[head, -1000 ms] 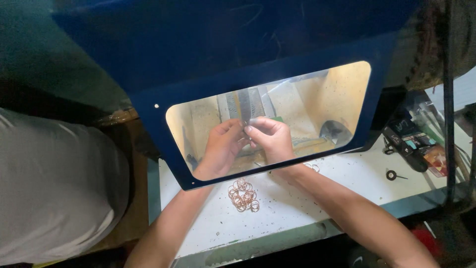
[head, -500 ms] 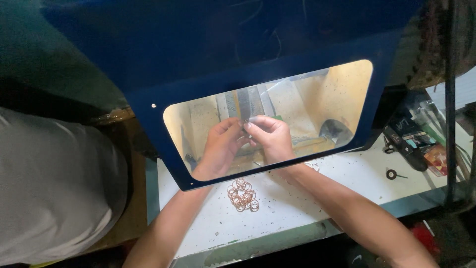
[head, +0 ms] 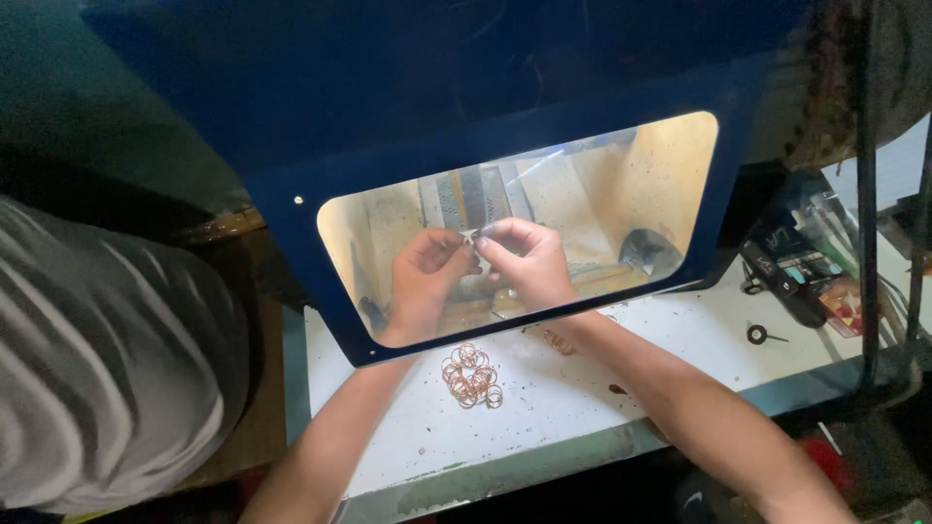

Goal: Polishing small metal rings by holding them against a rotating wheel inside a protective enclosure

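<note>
Both hands stay pinched on one small ring (head: pixel 476 236) behind the clear shield (head: pixel 670 165), left hand (head: pixel 427 277) and right hand (head: pixel 524 262) barely shifted since a second ago; loose rings (head: pixel 473 374) lie heaped on the white bench (head: pixel 582 388) below.

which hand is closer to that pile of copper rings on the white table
Left. The left hand is just above the pile of copper rings, behind the clear window. The right hand sits farther up and to the right of it.
</note>
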